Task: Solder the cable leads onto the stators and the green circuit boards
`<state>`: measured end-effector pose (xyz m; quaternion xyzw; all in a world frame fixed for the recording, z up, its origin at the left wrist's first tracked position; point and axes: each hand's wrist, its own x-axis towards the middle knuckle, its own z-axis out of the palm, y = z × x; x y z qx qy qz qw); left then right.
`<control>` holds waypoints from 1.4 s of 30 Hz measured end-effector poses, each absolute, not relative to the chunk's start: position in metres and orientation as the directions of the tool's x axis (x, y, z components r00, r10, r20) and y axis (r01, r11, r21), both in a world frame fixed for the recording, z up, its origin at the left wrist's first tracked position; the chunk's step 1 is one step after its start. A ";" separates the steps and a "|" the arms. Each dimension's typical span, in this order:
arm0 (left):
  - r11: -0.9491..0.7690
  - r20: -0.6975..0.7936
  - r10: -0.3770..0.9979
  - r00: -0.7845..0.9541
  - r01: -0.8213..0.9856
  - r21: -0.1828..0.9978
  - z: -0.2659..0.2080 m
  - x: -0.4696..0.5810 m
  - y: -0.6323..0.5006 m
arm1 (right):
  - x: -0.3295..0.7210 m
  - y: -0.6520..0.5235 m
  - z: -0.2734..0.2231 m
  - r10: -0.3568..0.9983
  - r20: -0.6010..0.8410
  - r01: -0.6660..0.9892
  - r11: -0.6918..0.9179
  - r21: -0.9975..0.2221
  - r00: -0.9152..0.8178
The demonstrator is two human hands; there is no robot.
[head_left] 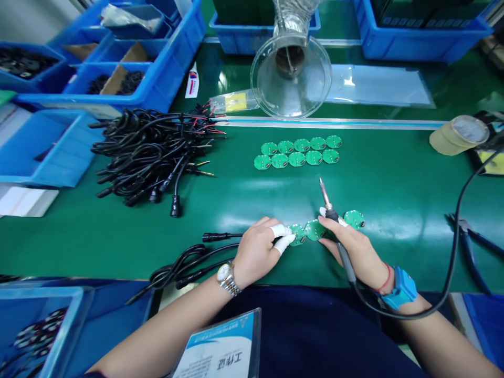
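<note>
Left hand (255, 252): back uppermost, grip pinching a board (298, 235) at its left side, near the front edge of the worktop (394, 173). Right hand (364, 257): clasping the iron (345, 260), tip forward. Open room separates both from the board rows (297, 159) beyond.

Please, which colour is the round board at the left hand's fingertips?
Green: the round board, in the head view.

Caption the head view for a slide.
Left hand at a round green board, right hand holding a soldering iron, black cables piled nearby.
</note>
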<state>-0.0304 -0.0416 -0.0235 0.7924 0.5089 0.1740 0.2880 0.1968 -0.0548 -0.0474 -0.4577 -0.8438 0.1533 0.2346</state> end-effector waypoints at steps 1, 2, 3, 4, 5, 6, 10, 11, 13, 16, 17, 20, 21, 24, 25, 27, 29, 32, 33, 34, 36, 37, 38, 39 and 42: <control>-0.296 -0.033 0.911 0.411 0.706 0.644 -0.023 -0.030 -0.041 | 0.197 -0.055 -0.047 0.846 0.254 0.701 0.531 -0.476 -0.468; -0.274 -0.050 0.915 0.399 0.709 0.650 -0.022 -0.030 -0.041 | 0.197 -0.055 -0.047 0.847 0.255 0.701 0.530 -0.477 -0.467; -0.253 -0.067 0.920 0.387 0.715 0.652 -0.021 -0.030 -0.041 | 0.198 -0.055 -0.047 0.847 0.256 0.700 0.531 -0.478 -0.466; -0.239 -0.084 0.921 0.381 0.721 0.651 -0.020 -0.030 -0.040 | 0.198 -0.055 -0.048 0.846 0.258 0.698 0.531 -0.480 -0.466; -0.238 -0.097 0.917 0.387 0.726 0.645 -0.020 -0.030 -0.040 | 0.198 -0.054 -0.048 0.846 0.259 0.697 0.531 -0.482 -0.466; -0.251 -0.107 0.908 0.405 0.729 0.636 -0.019 -0.031 -0.039 | 0.198 -0.054 -0.049 0.847 0.258 0.697 0.530 -0.483 -0.466; -0.355 -0.117 0.857 0.502 0.740 0.571 -0.018 -0.031 -0.039 | 0.197 -0.054 -0.046 0.831 0.294 0.679 0.556 -0.480 -0.473; -0.371 -0.116 0.854 0.507 0.749 0.549 -0.018 -0.031 -0.039 | 0.197 -0.055 -0.043 0.820 0.334 0.666 0.573 -0.478 -0.465; -0.384 -0.111 0.860 0.498 0.775 0.501 -0.018 -0.029 -0.041 | 0.198 -0.060 -0.033 0.794 0.436 0.637 0.604 -0.479 -0.424; -0.388 -0.101 0.873 0.477 0.805 0.448 -0.019 -0.027 -0.043 | 0.198 -0.072 -0.014 0.765 0.523 0.611 0.629 -0.482 -0.375; -0.389 -0.101 0.875 0.474 0.811 0.437 -0.019 -0.027 -0.043 | 0.198 -0.076 -0.008 0.762 0.525 0.603 0.634 -0.484 -0.380; -0.385 -0.115 0.876 0.469 0.822 0.419 -0.018 -0.025 -0.043 | 0.193 -0.087 0.001 0.755 0.511 0.562 0.651 -0.510 -0.411; -0.383 -0.122 0.875 0.468 0.825 0.416 -0.017 -0.025 -0.042 | 0.190 -0.090 0.001 0.755 0.505 0.545 0.653 -0.526 -0.418; -0.381 -0.137 0.871 0.471 0.826 0.417 -0.016 -0.025 -0.041 | 0.182 -0.094 -0.005 0.758 0.491 0.524 0.652 -0.548 -0.430; -0.381 -0.139 0.870 0.472 0.825 0.418 -0.016 -0.025 -0.041 | 0.179 -0.094 -0.007 0.760 0.486 0.528 0.650 -0.546 -0.432; -0.382 -0.134 0.871 0.473 0.823 0.421 -0.016 -0.026 -0.042 | 0.176 -0.094 -0.010 0.757 0.486 0.537 0.653 -0.535 -0.436; -0.387 -0.123 0.871 0.475 0.820 0.421 -0.017 -0.026 -0.042 | 0.175 -0.094 -0.011 0.751 0.486 0.540 0.660 -0.522 -0.447; -0.400 -0.106 0.870 0.482 0.815 0.419 -0.018 -0.026 -0.042 | 0.175 -0.094 -0.011 0.746 0.482 0.553 0.665 -0.503 -0.459; -0.403 -0.102 0.870 0.483 0.814 0.417 -0.019 -0.026 -0.042 | 0.175 -0.095 -0.011 0.747 0.479 0.556 0.663 -0.500 -0.461; -0.405 -0.101 0.869 0.484 0.815 0.415 -0.019 -0.026 -0.041 | 0.175 -0.095 -0.011 0.749 0.477 0.558 0.662 -0.500 -0.461; -0.404 -0.105 0.870 0.482 0.817 0.412 -0.019 -0.026 -0.041 | 0.175 -0.095 -0.011 0.752 0.475 0.556 0.658 -0.508 -0.457; -0.401 -0.107 0.871 0.480 0.819 0.410 -0.019 -0.026 -0.041 | 0.174 -0.095 -0.011 0.754 0.474 0.554 0.656 -0.513 -0.455; -0.400 -0.110 0.871 0.478 0.822 0.406 -0.018 -0.026 -0.041 | 0.174 -0.096 -0.011 0.757 0.472 0.551 0.653 -0.520 -0.452; -0.399 -0.113 0.871 0.478 0.823 0.403 -0.018 -0.026 -0.040 | 0.174 -0.096 -0.011 0.759 0.472 0.547 0.651 -0.526 -0.449; -0.405 -0.111 0.870 0.479 0.826 0.391 -0.019 -0.026 -0.040 | 0.174 -0.096 -0.010 0.764 0.472 0.538 0.645 -0.543 -0.440</control>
